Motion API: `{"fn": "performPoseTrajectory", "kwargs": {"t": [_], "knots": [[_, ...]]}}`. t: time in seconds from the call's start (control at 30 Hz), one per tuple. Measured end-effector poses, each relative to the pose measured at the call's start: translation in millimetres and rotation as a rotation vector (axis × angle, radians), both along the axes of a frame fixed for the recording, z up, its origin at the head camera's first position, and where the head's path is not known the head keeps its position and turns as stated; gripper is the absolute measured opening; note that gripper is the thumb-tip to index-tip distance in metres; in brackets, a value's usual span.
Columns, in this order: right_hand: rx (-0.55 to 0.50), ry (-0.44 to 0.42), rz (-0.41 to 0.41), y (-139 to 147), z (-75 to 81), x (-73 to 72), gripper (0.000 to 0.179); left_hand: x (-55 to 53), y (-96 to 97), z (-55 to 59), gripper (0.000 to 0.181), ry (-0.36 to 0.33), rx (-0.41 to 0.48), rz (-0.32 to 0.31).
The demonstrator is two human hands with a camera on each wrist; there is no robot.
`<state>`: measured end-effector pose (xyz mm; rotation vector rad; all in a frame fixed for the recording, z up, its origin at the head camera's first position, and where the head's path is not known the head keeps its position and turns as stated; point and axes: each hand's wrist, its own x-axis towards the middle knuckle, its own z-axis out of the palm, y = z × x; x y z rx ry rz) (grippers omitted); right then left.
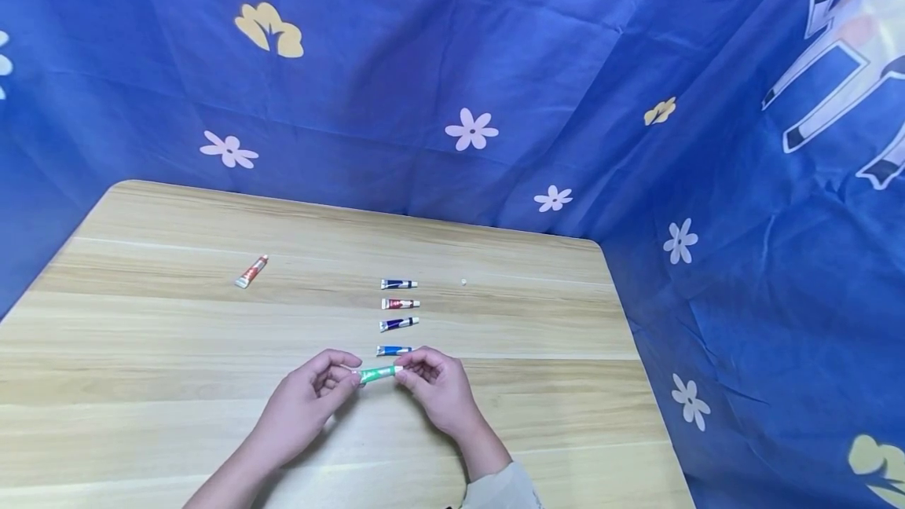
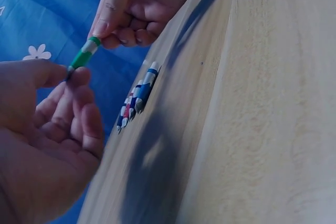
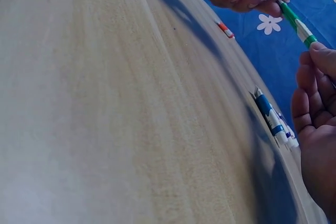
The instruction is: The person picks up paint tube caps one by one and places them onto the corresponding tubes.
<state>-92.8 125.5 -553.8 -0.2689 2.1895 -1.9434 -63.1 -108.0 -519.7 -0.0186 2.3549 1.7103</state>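
Between both hands a small green paint tube (image 1: 378, 374) is held above the table. My left hand (image 1: 305, 407) pinches its flat crimped end between thumb and forefinger. At the other end, my right hand (image 1: 441, 393) pinches the cap end, and its fingertips hide the cap in the head view. Just beyond the hands lies a light blue paint tube (image 1: 393, 351). Behind it, in a column, are a dark violet tube (image 1: 399, 324), a red tube (image 1: 400, 304) and a dark blue tube (image 1: 399, 284), their caps toward the right.
An orange-red paint tube (image 1: 251, 272) lies apart at the left on the wooden table (image 1: 537, 320). A tiny white piece (image 1: 463, 282) sits right of the column. Blue printed cloth (image 1: 396, 100) hangs behind the table and along its right side.
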Motion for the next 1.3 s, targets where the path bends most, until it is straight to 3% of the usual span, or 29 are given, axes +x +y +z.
{"fn": "performPoseTrajectory", "kwargs": {"t": [0.17,0.3,0.53,0.67,0.97,1.3], "knots": [[0.017,0.024,-0.016,-0.3,-1.4,0.6,0.019,-2.5,1.4,0.8,0.028,0.022,-0.096,-0.103],[0.040,0.037,-0.022,0.2,-0.4,2.2,0.019,-3.0,3.9,3.2,0.025,0.096,-0.208,-0.155],[0.030,0.054,-0.034,1.9,-1.1,3.7,0.018,-8.1,10.4,7.8,0.017,0.247,-0.365,-0.147],[0.026,0.066,-0.039,4.6,-1.9,4.2,0.019,-11.8,14.6,6.7,0.017,0.294,-0.434,-0.131],[0.018,0.047,-0.068,17.8,-2.2,-1.5,0.025,-17.4,22.3,5.1,0.017,0.347,-0.531,-0.148],[-0.002,-0.004,-0.143,29.5,-2.8,-6.3,0.018,-25.7,29.2,-8.8,0.021,0.403,-0.605,-0.188]]}}
